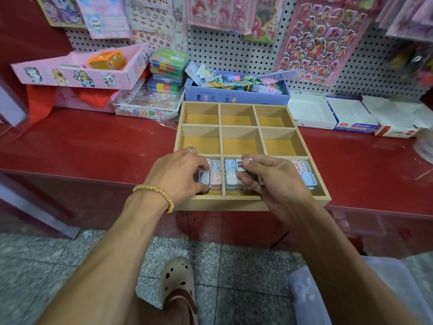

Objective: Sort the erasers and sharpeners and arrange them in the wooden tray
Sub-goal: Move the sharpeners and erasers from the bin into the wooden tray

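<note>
A beige clog [179, 281] stands on the speckled floor below the red surface [93, 141]. Behind the wooden tray [239, 204] sit a blue box [236, 96] of clips and white cartons. The tray's near row holds pastel sharpeners [215, 178]; the left hand [180, 174] grips one, the right hand [269, 178] pinches another [240, 165].

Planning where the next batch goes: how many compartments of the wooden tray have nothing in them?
6. In the light wooden nine-compartment tray, the three far-row and three middle-row compartments show bare bottoms. The near row holds small pastel rectangular cases, partly hidden by the left hand and right hand.
</note>
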Action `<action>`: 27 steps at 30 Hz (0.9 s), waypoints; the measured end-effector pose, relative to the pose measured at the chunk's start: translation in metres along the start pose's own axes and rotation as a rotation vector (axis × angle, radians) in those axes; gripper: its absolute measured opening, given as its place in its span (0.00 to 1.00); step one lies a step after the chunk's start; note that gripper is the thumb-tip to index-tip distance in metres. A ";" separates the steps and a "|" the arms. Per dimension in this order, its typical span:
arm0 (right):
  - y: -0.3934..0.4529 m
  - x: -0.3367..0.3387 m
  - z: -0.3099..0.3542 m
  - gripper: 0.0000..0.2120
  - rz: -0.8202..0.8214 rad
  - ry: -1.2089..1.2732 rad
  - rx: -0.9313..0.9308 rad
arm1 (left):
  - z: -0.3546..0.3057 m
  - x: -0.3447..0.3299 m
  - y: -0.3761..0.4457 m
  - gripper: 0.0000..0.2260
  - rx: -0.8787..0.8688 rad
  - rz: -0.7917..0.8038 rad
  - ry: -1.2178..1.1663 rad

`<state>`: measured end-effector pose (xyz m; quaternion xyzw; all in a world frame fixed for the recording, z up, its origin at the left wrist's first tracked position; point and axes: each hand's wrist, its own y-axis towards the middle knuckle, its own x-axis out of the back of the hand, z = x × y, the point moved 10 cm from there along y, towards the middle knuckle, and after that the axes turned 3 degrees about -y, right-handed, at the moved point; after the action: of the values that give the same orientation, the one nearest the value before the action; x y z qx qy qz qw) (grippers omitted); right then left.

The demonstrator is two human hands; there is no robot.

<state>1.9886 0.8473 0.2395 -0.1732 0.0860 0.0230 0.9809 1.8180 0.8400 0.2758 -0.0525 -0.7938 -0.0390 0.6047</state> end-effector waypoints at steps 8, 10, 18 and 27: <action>-0.007 0.003 0.007 0.07 0.010 -0.181 0.036 | -0.002 0.009 -0.003 0.24 -0.005 -0.043 -0.111; -0.008 0.001 0.009 0.06 0.028 -0.193 0.055 | -0.004 0.021 -0.007 0.20 -0.022 -0.125 -0.404; -0.008 -0.019 0.011 0.04 0.146 -0.194 0.078 | -0.029 0.021 -0.011 0.17 -0.103 -0.058 -0.835; -0.012 -0.028 0.014 0.12 0.149 -0.363 0.161 | -0.026 0.027 -0.013 0.16 -0.108 -0.126 -0.751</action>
<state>1.9639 0.8405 0.2618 -0.0803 -0.0778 0.1193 0.9865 1.8337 0.8251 0.3085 -0.0462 -0.9585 -0.0957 0.2646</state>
